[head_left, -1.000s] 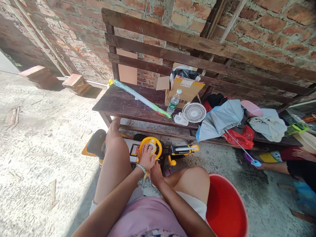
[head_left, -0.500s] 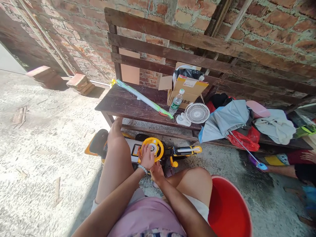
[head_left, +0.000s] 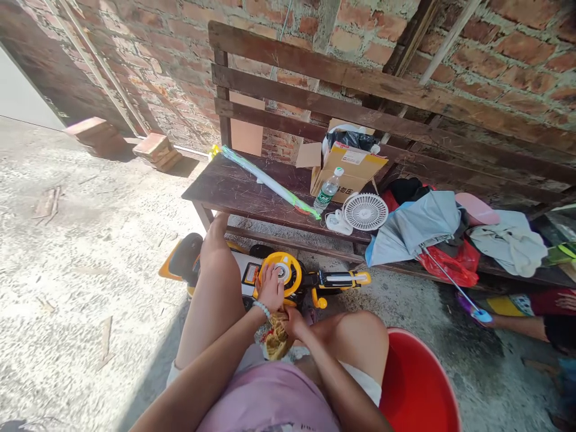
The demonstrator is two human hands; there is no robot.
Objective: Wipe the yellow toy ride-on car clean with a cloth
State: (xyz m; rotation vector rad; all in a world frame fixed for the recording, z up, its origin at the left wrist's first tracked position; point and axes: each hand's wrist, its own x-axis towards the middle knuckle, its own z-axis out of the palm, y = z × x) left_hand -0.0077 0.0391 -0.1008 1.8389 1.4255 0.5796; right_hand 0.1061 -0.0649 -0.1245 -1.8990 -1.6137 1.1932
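Note:
Below the bench stands a yellow, black and white ride-on toy vehicle (head_left: 326, 279). My left hand (head_left: 271, 288), a beaded bracelet on its wrist, grips the left side of the toy's yellow steering wheel (head_left: 294, 264), with fingers lying over the rim toward the hub. Close under the wheel, between my knees, my right hand (head_left: 294, 324) is closed on a crumpled yellowish-brown rag (head_left: 276, 342) that hangs toward my lap. Part of the rag and the right fingertips are hidden.
A dark wooden bench (head_left: 198, 189) carries a cardboard box (head_left: 346, 171), water bottle (head_left: 327, 191), white fan (head_left: 365, 211), plastic-wrapped stick (head_left: 270, 180) and folded umbrella (head_left: 416, 225). A red bucket (head_left: 418, 384) stands by my right knee. Another person's arm (head_left: 517, 324) reaches in at right.
The yellowish-brown rag has come into view under my right hand, which has shifted slightly right and down. My left hand stays on the steering wheel. The view has shifted slightly.

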